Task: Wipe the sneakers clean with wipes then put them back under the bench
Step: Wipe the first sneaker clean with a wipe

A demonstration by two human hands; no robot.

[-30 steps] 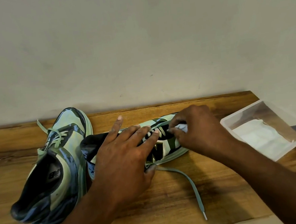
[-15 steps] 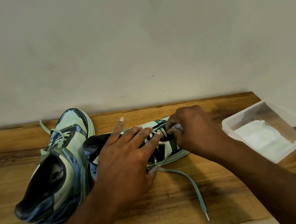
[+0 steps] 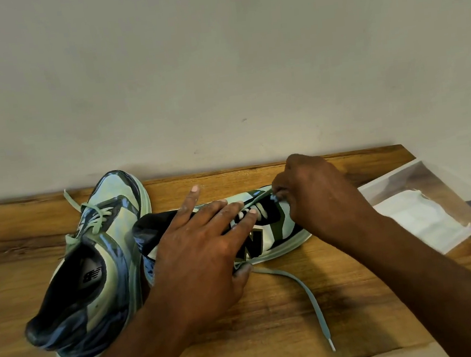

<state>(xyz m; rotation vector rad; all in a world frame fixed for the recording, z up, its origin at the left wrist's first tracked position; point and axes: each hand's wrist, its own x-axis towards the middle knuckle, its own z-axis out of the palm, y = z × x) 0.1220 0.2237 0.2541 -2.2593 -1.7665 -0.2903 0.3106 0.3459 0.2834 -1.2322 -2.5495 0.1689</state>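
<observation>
**Wiping the laces, sneaker pinned on its side**

My left hand [image 3: 199, 257] presses flat, fingers straight, on the light, soft-sided sneaker [image 3: 275, 232] lying on the bench [image 3: 286, 312]. Beyond it, my right hand [image 3: 320, 198] pinches a small wipe [image 3: 274, 199] against the laces.

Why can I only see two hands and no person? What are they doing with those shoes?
The camera sits on the person's head and looks down, so you see what they see: only their own arms and hands. There is just this one view.

Two green and blue sneakers lie on a wooden bench top by a wall. One sneaker stands at the left. The left hand rests flat on the other sneaker, which lies on its side, to keep it steady. The right hand pinches a small wipe against the laces to clean them. A loose lace trails over the wood. At the right is a clear box with more white wipes inside.
</observation>
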